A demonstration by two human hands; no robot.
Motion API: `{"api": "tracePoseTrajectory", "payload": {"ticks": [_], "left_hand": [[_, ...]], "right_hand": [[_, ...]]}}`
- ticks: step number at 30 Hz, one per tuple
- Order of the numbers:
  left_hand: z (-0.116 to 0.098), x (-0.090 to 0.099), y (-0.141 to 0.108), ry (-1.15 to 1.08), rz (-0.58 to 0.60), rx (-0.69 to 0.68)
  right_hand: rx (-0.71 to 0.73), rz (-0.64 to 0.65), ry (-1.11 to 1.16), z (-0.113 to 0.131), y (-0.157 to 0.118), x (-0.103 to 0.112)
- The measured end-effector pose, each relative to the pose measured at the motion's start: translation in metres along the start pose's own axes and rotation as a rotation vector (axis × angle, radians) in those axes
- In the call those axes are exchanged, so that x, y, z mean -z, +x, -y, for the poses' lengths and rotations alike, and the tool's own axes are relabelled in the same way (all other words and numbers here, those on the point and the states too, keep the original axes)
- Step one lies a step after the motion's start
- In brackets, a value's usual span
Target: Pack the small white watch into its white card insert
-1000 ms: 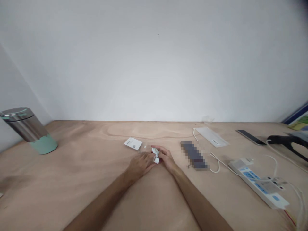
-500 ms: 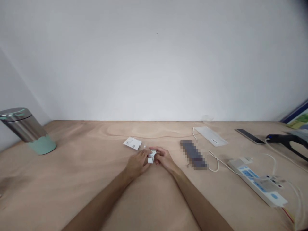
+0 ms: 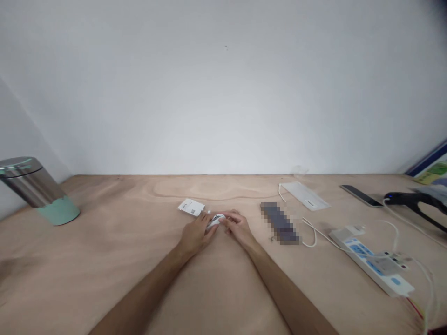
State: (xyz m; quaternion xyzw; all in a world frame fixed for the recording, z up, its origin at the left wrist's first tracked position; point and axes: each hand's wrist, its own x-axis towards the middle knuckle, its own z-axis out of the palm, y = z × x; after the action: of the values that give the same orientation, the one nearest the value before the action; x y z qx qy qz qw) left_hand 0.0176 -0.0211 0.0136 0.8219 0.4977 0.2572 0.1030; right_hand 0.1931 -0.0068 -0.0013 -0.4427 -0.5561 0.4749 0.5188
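Plywood desk [image 3: 104, 260] beneath me, and my left hand [image 3: 196, 235] and right hand [image 3: 239, 229] meet at its middle, fingers [image 3: 226, 220] of both closed around a small white plastic piece [image 3: 214, 221], just beside a white card [image 3: 191, 207].

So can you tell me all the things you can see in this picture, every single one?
wall: 1, pale grey, behind the desk
wooden desk: 1, light tan, under everything
tumbler: 1, steel and mint green, far left
small white plastic piece: 1, white, desk middle
card: 1, white, just beyond the piece
blurred oblong object: 1, dark, right of the piece
flat packet: 1, white, back right
phone: 1, black, back right
black curved object: 1, black, right edge
power strip: 1, white and blue, front right
cables: several, white, right side
left hand: 1, bare, on the piece
right hand: 1, bare, on the piece
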Motion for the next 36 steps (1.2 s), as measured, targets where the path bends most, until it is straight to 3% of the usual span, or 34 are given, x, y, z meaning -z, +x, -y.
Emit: {"api": "tracePoseTrajectory", "payload": {"ticks": [6,11,23,36], "left_hand": [[-0.0004,-0.0005,-0.0008,0.020,0.035,-0.024],[-0.0019,0.0001,-0.0009,0.042,0.052,0.024],[0.0033,0.0001,0.0002,0.005,0.032,-0.017],[0.0024,0.0025,-0.0019,-0.022,0.069,-0.094]], "right_hand": [[-0.113,-0.017,0.102,0.0021,0.0018,-0.0006],[-0.125,-0.064,0.138,0.0037,0.0024,0.0000],[-0.094,0.111,0.090,0.0098,-0.0041,-0.0007],[-0.093,0.022,0.089,0.0044,-0.0005,0.0008]]}}
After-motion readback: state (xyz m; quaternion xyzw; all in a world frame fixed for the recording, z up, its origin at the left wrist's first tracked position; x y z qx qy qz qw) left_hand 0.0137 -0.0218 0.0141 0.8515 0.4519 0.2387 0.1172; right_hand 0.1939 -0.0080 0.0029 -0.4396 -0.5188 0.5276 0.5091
